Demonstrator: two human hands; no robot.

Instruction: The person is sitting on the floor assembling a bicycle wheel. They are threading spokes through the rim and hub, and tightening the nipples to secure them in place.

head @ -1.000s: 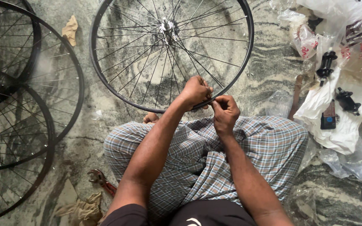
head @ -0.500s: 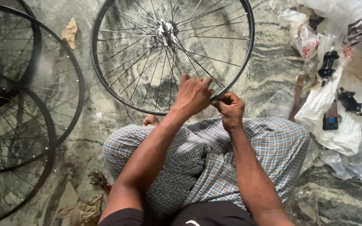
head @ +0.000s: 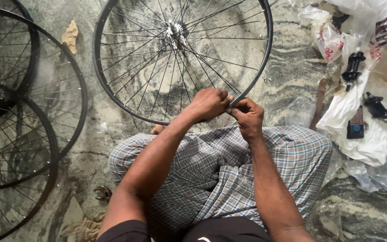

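both hands have slid a little leftward along the rim since half a second ago, and they sit closer together now. the left hand (head: 209, 104) is curled over the lower edge of the bicycle wheel (head: 108, 89), fingers closed on the rim, its knuckles hiding the exact spot. the right hand (head: 246, 114) is pinched narrow just beside it, fingertips touching the rim; what it pinches is too small to make out. that wheel lies on the marbled floor (head: 292, 76) just ahead of the checked cloth (head: 220, 166) over the knees, its top cut off by the frame. more wheels (head: 45, 134) overlap at far left, half out of view. plastic bags (head: 363, 139) with dark hub parts (head: 352, 67) clutter the right.
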